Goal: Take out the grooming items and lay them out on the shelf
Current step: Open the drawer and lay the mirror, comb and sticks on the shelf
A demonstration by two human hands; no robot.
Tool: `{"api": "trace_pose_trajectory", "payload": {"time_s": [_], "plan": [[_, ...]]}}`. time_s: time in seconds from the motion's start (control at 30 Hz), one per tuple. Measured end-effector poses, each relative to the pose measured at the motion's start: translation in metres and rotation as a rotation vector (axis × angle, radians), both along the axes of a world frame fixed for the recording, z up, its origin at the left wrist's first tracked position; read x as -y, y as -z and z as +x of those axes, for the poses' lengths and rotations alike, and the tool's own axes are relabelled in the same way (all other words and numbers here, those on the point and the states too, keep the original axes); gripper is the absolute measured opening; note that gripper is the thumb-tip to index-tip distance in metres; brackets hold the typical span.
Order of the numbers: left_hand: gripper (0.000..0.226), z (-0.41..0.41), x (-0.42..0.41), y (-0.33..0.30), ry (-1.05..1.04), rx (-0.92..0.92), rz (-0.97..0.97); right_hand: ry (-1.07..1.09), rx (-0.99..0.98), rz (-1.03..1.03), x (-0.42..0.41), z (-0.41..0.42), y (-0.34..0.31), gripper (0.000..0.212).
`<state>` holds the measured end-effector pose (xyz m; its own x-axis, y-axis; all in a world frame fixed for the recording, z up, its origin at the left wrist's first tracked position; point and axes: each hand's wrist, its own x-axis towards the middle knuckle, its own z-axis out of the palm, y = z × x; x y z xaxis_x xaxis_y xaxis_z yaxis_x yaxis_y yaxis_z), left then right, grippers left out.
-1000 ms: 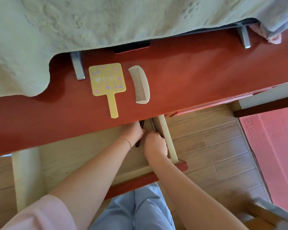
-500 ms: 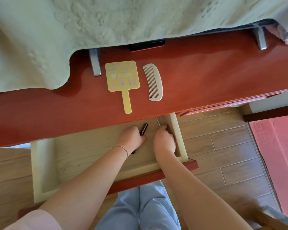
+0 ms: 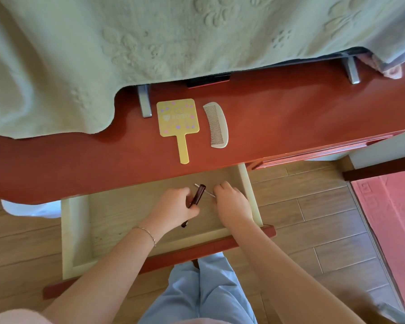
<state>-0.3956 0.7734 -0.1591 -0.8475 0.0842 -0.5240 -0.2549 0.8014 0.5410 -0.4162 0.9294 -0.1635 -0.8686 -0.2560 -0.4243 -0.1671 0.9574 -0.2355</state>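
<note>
A yellow hand mirror (image 3: 177, 119) and a cream comb (image 3: 216, 124) lie side by side on the red shelf (image 3: 290, 111). Below it the pale wooden drawer (image 3: 117, 213) stands pulled out. My left hand (image 3: 173, 205) grips a dark brown pen-like stick (image 3: 198, 194) inside the drawer, its lower tip poking out under the palm. My right hand (image 3: 232, 201) pinches a thin silver stick (image 3: 205, 190) that lies on the drawer floor, crossing behind the dark one.
A pale green embossed cloth (image 3: 150, 43) hangs over the back of the shelf, with grey metal brackets (image 3: 144, 102) under it. Wooden floor lies to the right, and a pink mat (image 3: 393, 225) at the far right. My light blue trousers show below the drawer front.
Both hands have drawn back from under the shelf edge toward the drawer front. The dark stick and the thin silver one are now plainly visible in my fingers.
</note>
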Motion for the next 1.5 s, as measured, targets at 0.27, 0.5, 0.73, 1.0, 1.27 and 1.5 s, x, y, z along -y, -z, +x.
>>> {"api": "trace_pose_trajectory", "payload": {"time_s": [0.27, 0.5, 0.73, 1.0, 1.27, 1.5], "plan": [[0.002, -0.01, -0.006, -0.072, -0.227, -0.15, 0.247, 0.187, -0.182, -0.381, -0.016, -0.008, -0.048, 0.012], [0.011, -0.083, -0.054, -0.108, -0.283, -0.197, 0.33, 0.347, -0.269, -0.422, -0.035, -0.074, -0.096, 0.011], [0.016, -0.15, -0.086, -0.09, -0.332, -0.095, 0.229, 0.441, -0.171, -0.291, -0.063, -0.138, -0.094, 0.018], [0.02, -0.182, -0.095, -0.067, -0.391, 0.002, 0.153, 0.41, -0.075, -0.233, -0.065, -0.173, -0.075, 0.016], [0.026, -0.197, -0.101, -0.057, -0.259, -0.004, 0.025, 0.331, -0.112, -0.154, -0.058, -0.183, -0.06, 0.022], [0.022, -0.199, -0.1, -0.05, -0.292, 0.005, 0.017, 0.35, -0.132, -0.159, -0.057, -0.182, -0.056, 0.025]]}}
